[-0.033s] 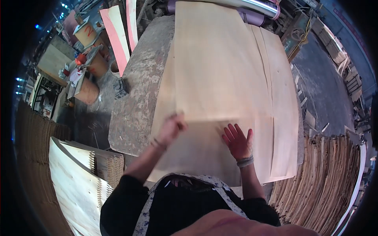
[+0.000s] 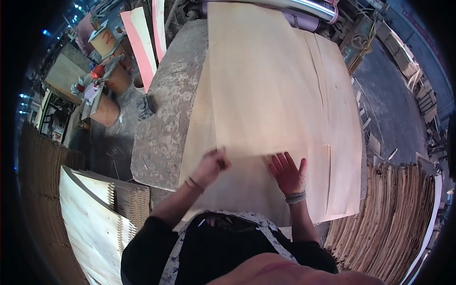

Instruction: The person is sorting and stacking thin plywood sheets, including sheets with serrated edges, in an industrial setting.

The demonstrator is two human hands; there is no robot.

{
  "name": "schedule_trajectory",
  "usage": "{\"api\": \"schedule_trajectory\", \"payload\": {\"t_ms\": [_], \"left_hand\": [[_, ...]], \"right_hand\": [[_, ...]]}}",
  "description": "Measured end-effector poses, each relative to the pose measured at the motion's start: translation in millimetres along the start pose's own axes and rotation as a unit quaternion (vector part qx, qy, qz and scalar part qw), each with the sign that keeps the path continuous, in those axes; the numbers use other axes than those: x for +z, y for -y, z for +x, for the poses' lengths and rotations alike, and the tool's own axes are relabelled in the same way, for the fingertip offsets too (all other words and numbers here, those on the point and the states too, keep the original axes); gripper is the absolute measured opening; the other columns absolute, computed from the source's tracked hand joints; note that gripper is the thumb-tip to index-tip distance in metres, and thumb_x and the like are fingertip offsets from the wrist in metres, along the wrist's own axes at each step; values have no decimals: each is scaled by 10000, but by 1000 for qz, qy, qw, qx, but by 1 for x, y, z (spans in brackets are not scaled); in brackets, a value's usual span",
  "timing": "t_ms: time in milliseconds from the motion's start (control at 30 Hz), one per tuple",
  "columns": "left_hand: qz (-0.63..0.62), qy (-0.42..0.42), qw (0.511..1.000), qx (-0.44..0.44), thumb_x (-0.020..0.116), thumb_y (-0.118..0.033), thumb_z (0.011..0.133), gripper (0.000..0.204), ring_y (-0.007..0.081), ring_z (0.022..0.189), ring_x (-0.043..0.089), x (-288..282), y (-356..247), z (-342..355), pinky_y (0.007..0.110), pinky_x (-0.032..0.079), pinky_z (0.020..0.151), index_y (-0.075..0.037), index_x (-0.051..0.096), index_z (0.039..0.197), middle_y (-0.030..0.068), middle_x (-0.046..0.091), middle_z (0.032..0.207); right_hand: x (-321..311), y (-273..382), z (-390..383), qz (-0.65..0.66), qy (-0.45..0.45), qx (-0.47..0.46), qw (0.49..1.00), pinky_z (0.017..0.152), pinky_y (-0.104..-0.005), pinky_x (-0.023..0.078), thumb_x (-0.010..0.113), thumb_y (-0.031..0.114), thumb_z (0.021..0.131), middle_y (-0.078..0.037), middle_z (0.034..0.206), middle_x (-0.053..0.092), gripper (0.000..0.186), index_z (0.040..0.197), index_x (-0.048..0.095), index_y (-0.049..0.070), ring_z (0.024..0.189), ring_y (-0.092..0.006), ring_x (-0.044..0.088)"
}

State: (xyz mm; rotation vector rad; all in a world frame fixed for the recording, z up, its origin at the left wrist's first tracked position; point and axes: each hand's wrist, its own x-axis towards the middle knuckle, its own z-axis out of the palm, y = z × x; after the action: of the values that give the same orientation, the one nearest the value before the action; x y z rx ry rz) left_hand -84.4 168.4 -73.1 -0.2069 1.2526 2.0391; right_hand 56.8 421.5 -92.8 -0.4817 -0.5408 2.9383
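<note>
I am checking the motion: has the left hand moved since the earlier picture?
Yes. The left hand, pinching the top veneer sheet, has shifted nearer the person and slightly right, judged against the grey table.

Black long sleeves pushed up the forearms; patterned white-blue apron straps over the chest; thin band on left wrist, grey band on right wrist.

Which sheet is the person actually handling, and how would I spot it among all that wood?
Find the grey worktable in the middle, covered by pale veneer. The top veneer sheet is the one whose near edge meets the left hand and right hand. Unlike the sheets beneath, it lies uppermost and runs up to the roller.
</note>
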Motion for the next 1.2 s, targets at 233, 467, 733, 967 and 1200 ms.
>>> {"api": "schedule_trajectory", "payload": {"t_ms": [233, 467, 733, 967, 1200], "left_hand": [[74, -17, 996, -52, 526, -199, 903, 180, 186, 634, 618, -9, 9, -33, 309, 508, 595, -25, 572, 900, 61, 603, 741], [110, -20, 993, 32, 525, -281, 904, 257, 168, 671, 637, -12, -20, -24, 298, 518, 543, -42, 584, 978, 70, 638, 800], [-20, -41, 999, 12, 454, -302, 929, 393, 210, 966, 606, -68, -12, -94, 333, 519, 791, 3, 514, 1169, 126, 601, 1090], [45, -91, 992, -77, 645, -305, 756, 596, 291, 1029, 579, -162, -11, -129, 368, 436, 927, 88, 496, 1179, 200, 588, 1128], [571, 144, 755, 289, 217, -849, 704, 1067, 348, 1052, 566, -182, -22, -162, 425, 419, 914, 56, 536, 1169, 210, 599, 1113]], "right_hand": [[3, 8, 19, -14, -74, -9, 997, 939, -389, 402, 493, 563, 855, -75, 1163, 555, 631, 1267, 456, 86, 1044, -237, 534], [18, 35, 70, -334, -44, -175, 925, 580, -288, 504, 505, 396, 900, -53, 1120, 585, 440, 1154, 547, 40, 902, -159, 593], [5, -56, -3, -563, -30, -221, 796, 778, -290, 528, 513, 265, 917, -84, 1248, 532, 378, 1194, 557, 11, 1066, -161, 551], [79, -113, -31, -674, 36, -146, 723, 533, -327, 489, 549, 514, 849, -30, 713, 643, 554, 981, 620, -18, 547, -179, 610], [13, -190, -40, -658, -152, -84, 733, 510, -278, 447, 535, 381, 907, -15, 619, 556, 393, 800, 611, 10, 565, -82, 561]]}}
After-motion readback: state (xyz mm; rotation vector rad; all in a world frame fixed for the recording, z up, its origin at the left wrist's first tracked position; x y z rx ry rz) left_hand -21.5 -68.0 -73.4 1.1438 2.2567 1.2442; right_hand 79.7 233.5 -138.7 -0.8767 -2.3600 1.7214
